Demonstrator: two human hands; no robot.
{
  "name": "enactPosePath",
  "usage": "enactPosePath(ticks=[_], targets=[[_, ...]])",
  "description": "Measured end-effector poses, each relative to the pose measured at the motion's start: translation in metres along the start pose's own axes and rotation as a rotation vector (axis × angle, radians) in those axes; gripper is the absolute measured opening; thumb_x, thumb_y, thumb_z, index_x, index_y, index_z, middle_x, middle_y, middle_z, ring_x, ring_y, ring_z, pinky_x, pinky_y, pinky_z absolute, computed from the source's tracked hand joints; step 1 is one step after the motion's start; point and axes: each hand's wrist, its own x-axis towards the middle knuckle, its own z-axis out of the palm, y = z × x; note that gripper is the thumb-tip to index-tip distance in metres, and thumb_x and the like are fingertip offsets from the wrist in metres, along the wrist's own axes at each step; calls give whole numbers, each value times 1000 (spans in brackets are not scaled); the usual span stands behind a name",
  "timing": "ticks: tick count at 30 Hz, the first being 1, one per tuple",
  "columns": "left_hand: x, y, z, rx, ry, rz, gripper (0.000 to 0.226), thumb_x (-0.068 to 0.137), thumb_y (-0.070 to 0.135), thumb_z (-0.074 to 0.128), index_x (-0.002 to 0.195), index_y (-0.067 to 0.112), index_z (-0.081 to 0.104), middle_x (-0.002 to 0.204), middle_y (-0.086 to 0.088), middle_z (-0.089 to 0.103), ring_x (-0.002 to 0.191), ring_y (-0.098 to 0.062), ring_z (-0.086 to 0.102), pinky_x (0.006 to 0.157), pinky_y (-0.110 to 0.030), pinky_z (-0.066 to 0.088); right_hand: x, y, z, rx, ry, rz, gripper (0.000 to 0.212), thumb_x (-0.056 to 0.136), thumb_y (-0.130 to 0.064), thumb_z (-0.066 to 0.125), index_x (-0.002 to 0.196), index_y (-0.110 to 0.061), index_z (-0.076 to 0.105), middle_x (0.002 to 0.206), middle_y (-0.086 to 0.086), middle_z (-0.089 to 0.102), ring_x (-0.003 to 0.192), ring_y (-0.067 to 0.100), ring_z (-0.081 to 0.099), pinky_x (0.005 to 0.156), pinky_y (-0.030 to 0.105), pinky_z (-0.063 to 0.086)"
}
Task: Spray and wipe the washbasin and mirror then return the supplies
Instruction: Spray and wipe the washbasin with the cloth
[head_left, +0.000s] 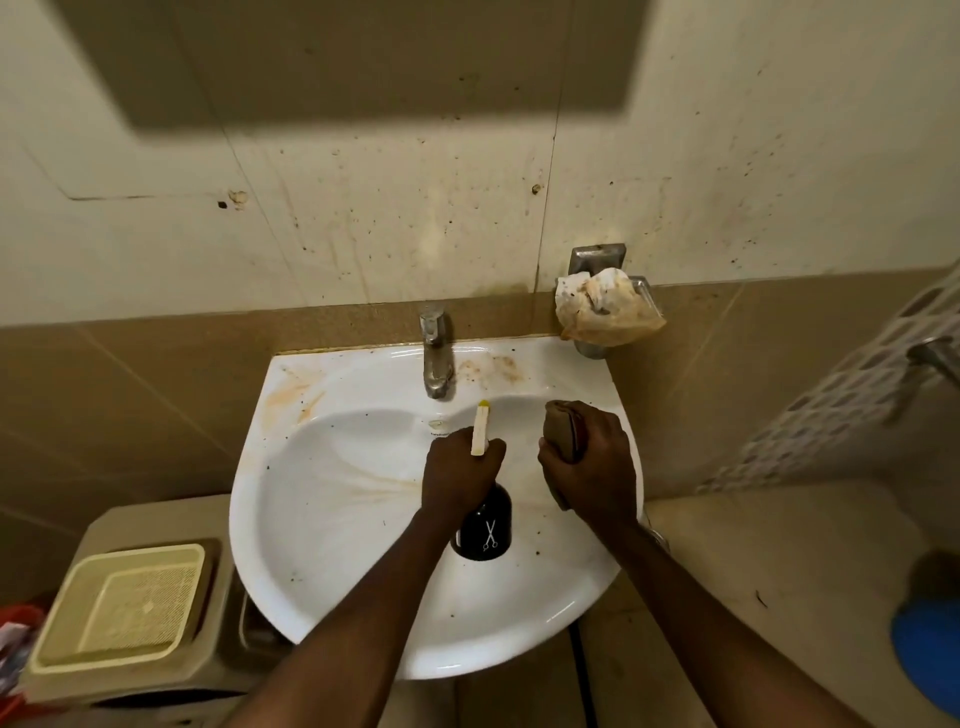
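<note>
Spraying the washbasin (332, 519) looks like the step now. The left hand (457, 475) grips a black spray bottle (483, 527) over the bowl, its nozzle pointing far toward the tap (435, 358). Just to its right, the right hand (589, 467) squeezes a folded brown cloth (563, 428). Next, I think, press the trigger, then wipe the brown stains.

A black spray bottle (483, 530) was held over the stained washbasin (322, 499) in the left hand (460, 475). A folded brown cloth (563, 431) was clutched in the right hand (589, 467), below the tap (435, 358).
</note>
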Motion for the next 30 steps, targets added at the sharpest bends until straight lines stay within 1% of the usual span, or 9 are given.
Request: enactPosePath(ticks=[3,7,10,13,18,22,24,28,30], targets=[[4,4,-3,-49,-6,1,28,84,25,56,62,10,47,55,-6,54,52,-17,49,53,-30,40,7,-1,2,1,4,0,57,74,-26,78,125,-11,58,121,11,59,109,29,56,87,35,46],[10,6,-6,-51,-15,-38,31,81,27,55,65,0,58,60,-16,64,58,-28,61,58,-38,49,14,-3,8,2,11,3,58,74,-26,78,126,-12,57,121,11,59,108,30,56,85,36,47],[12,4,-5,-76,-53,-48,29,83,29,57,73,2,57,63,-9,63,59,-22,59,57,-30,46,20,-4,12,-7,-2,7,59,74,-28,78,127,-11,56,122,12,58,109,30,55,86,37,47],[14,1,-5,-84,-48,-50,29,83,30,58,75,2,56,67,-11,65,59,-19,57,57,-28,43,30,-3,17,-27,8,-11,60,74,-29,78,127,-13,56,123,12,58,109,31,55,84,37,47],[24,-1,-9,-62,-6,-30,32,83,23,57,72,-7,59,70,-22,67,67,-36,64,65,-43,51,69,-4,33,-134,10,-24,57,76,-32,74,126,-13,53,122,15,54,108,36,53,81,40,46],[39,-8,-8,-57,-6,-32,32,85,23,57,77,-8,61,75,-23,69,72,-37,65,70,-44,51,109,-5,62,-285,-62,-19,51,82,-40,68,123,-15,50,123,14,52,116,38,45,81,42,46],[43,-13,-7,-90,-27,-33,31,85,26,59,80,-5,60,77,-21,68,73,-36,64,70,-42,51,123,-7,80,-373,-122,-113,52,84,-44,66,124,-14,49,127,14,48,119,38,41,80,42,47],[46,-23,-7,-140,-13,-23,31,85,28,62,78,-2,59,72,-20,67,68,-34,64,65,-39,51,142,-22,111,-449,-301,-375,58,81,-45,68,129,-17,52,132,16,46,125,41,35,89,47,49],[48,-26,-5,-158,-11,-22,31,85,26,63,79,-4,60,70,-18,66,61,-25,62,61,-33,49,150,-28,109,-459,-452,-605,51,80,-43,68,123,-17,58,125,15,53,121,40,40,94,48,44]])
